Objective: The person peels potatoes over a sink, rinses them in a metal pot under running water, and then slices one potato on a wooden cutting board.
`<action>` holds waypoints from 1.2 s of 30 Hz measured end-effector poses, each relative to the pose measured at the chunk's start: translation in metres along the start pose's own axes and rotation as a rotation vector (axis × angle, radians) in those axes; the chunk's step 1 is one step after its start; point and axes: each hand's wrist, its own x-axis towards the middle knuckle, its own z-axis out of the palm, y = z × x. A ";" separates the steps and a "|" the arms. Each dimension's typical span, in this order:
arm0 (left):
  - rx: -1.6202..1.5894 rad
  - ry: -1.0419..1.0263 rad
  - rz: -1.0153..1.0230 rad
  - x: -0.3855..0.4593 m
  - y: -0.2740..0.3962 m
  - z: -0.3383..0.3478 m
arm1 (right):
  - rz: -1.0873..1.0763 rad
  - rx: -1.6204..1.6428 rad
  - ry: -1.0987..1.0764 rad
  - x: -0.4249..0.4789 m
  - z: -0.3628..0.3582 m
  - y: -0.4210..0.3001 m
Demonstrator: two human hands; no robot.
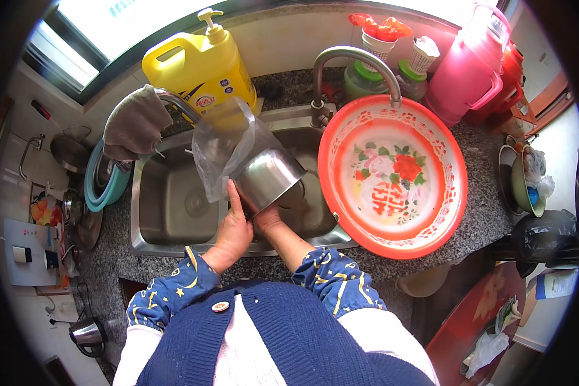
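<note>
A stainless steel pot (271,179) is tilted above the double sink (211,248), over its right basin (313,207). My left hand (233,234) grips the pot's left side, thumb extended along the metal. My right hand (269,218) reaches in at the pot's lower edge; its fingers are hidden behind the metal, so their hold cannot be seen. Just beyond the pot, a clear plastic bag (224,142) hangs around the sink divider. A large red-rimmed enamel basin (395,231) with a floral pattern stands to the right of my right hand.
A curved metal faucet (352,52) arches over the enamel basin's far rim. At the back stand a yellow pump jug (198,67) and a pink thermos (468,67). A grey cloth (137,123) drapes over another spout, near a turquoise basin (108,198). Bowls (530,178) line the right side.
</note>
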 end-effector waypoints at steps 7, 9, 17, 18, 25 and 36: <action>0.063 0.029 0.032 -0.005 -0.014 0.001 | 0.025 -0.468 -0.158 -0.002 -0.003 -0.019; 0.068 0.025 0.030 -0.007 -0.013 -0.001 | 0.020 -0.688 -0.206 -0.005 -0.006 -0.046; 0.026 0.031 0.050 -0.010 -0.009 -0.006 | 0.059 0.056 -0.099 -0.010 -0.001 -0.015; -0.002 0.033 0.027 -0.014 -0.013 -0.006 | 0.003 -0.331 -0.102 -0.013 0.002 -0.044; -0.413 -0.147 -0.305 -0.025 -0.017 -0.045 | 0.019 -0.184 0.451 -0.021 0.025 -0.094; -1.327 -0.120 -0.799 -0.116 -0.109 -0.122 | 0.338 -0.656 -0.287 -0.050 0.112 -0.100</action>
